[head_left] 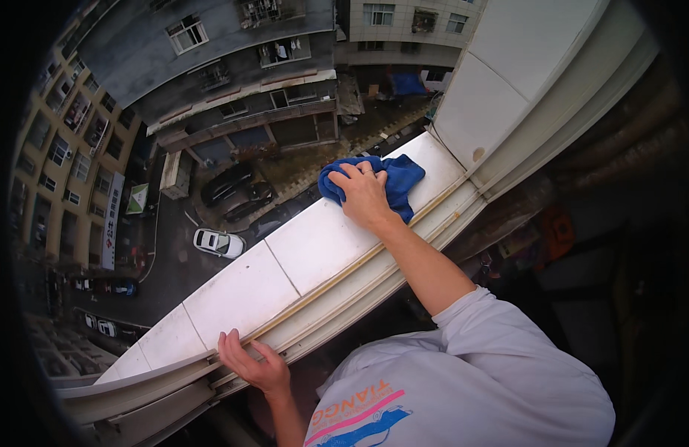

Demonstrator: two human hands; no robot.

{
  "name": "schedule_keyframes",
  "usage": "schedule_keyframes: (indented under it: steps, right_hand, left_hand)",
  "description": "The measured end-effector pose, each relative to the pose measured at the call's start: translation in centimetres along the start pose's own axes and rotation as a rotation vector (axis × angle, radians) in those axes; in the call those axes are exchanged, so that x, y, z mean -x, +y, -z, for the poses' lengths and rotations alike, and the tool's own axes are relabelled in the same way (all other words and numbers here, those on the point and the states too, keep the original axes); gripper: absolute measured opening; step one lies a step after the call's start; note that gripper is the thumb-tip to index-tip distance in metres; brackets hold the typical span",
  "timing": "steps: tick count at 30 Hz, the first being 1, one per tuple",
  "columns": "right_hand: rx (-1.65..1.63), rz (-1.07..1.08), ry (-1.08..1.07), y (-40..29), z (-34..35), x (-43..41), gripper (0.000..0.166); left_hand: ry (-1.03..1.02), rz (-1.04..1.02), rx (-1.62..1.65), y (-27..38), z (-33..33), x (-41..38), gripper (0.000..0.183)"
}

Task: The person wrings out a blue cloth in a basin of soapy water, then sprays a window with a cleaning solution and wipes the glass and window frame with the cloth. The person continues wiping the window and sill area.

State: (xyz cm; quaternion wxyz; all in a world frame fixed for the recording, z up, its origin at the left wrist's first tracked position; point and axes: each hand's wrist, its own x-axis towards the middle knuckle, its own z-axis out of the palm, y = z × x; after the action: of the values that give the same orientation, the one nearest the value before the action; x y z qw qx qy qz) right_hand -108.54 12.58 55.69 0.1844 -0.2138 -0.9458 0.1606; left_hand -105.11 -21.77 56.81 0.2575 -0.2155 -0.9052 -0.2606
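Observation:
A crumpled blue cloth (403,181) lies against the white tiled outer windowsill (243,285). My right hand (362,193) presses down on it, fingers curled into its folds, close to the sill's outer edge. Part of the cloth hangs toward the window track. Lower left, my left hand (254,360) rests on the window frame's track (322,299), fingers spread over its raised inner rail and nothing held. Dark joints divide the sill tiles, and brownish stains run along the rail.
Beyond the sill's outer edge is a long drop to a street with parked cars, among them a white car (219,243). A tiled side wall (489,72) bounds the opening at right. A sliding window sash (148,385) stands at lower left.

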Motion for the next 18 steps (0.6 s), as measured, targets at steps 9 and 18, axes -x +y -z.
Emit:
schedule_keyframes:
  steps: [9,18]
  right_hand:
    - [-1.042,0.146,0.291,-6.9,9.0,-0.7,0.028]
    - [0.241,-0.358,-0.139,9.5,8.4,1.4,0.031]
  left_hand:
    - [0.000,0.029,-0.031,-0.3,0.4,0.2,0.044]
    - [0.043,-0.014,0.021,0.4,-0.2,-0.3,0.043]
